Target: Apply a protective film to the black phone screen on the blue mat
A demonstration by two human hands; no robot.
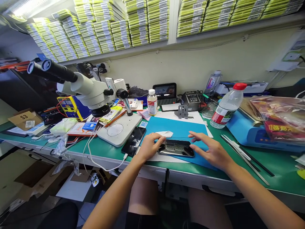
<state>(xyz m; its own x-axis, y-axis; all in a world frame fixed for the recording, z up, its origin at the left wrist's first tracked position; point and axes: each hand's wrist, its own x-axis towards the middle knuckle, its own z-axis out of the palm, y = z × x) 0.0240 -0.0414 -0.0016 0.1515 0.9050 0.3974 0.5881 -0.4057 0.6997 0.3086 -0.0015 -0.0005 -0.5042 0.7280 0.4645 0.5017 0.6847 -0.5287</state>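
A black smartphone (176,149) lies sideways and glossy face up on a blue mat (178,125), reflecting the shelf above. My left hand (150,147) is at its left end, fingers bent and thumb along the phone's corner, seemingly steadying it; the exact contact is partly hidden. A crumpled white wipe (168,134) shows just behind those fingers. Off the phone's right end, my right hand (213,151) hovers with thumb and fingers apart and nothing visible between them. Another dark phone (133,141) with a cracked-looking screen rests left of the mat.
Left stands a microscope (91,90) on its pale base (121,128); a white cable (105,170) droops over the bench edge. A red-capped bottle (227,106), thin tools (243,156) and a blue machine (245,130) occupy the right. A small bottle (152,103) stands behind the mat.
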